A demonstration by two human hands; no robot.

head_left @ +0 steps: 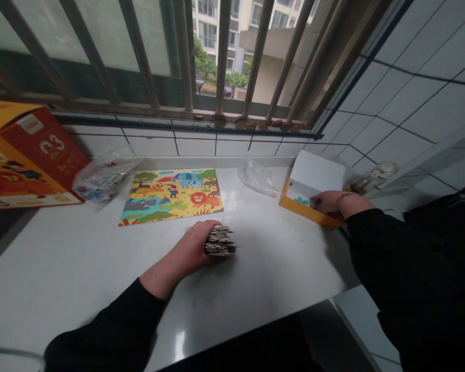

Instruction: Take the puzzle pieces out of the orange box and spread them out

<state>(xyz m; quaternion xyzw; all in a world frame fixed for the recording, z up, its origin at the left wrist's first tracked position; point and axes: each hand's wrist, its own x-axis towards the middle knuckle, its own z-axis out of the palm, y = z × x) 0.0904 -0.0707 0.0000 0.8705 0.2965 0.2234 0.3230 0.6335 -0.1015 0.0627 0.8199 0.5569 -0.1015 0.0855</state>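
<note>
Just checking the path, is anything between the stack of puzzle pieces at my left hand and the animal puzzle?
Nothing visible does: only white countertop lies between the puzzle-piece stack and the animal puzzle.

A stack of jigsaw pieces [220, 241] stands on edge mid-bench [81, 289]; an open orange box [294, 204] with a white lid [315, 173] sits near the back right corner.

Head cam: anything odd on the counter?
The stack of jigsaw pieces stands out: it sits on edge in a ragged, uneven bundle on the white counter, braced by the left hand, rather than lying flat like the animal picture board.
</note>
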